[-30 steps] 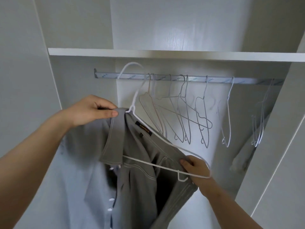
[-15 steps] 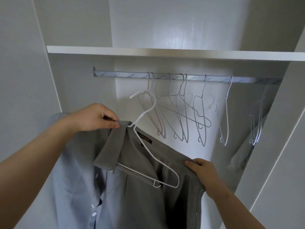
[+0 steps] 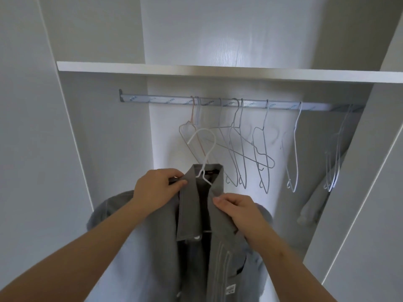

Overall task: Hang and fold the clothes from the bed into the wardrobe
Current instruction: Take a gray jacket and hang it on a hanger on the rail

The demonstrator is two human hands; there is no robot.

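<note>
A grey collared shirt (image 3: pixel 192 253) hangs in front of me on a white wire hanger (image 3: pixel 204 149), whose hook sticks up above the collar, below the wardrobe rail (image 3: pixel 165 100). My left hand (image 3: pixel 157 188) pinches the left side of the collar. On the right side my right hand (image 3: pixel 237 210) grips the collar and front edge. The hanger's shoulders are hidden inside the shirt.
Several empty wire hangers (image 3: pixel 239 144) hang along the rail, with more at the far right (image 3: pixel 335 153). A white shelf (image 3: pixel 218 70) runs above the rail. A pale garment (image 3: pixel 314 203) slumps in the lower right corner. Wardrobe side panels stand left and right.
The shirt has swung round from tilted to upright and facing me. My right hand moved from the shoulder up to the collar. The hanger's hook now points up, below the rail.
</note>
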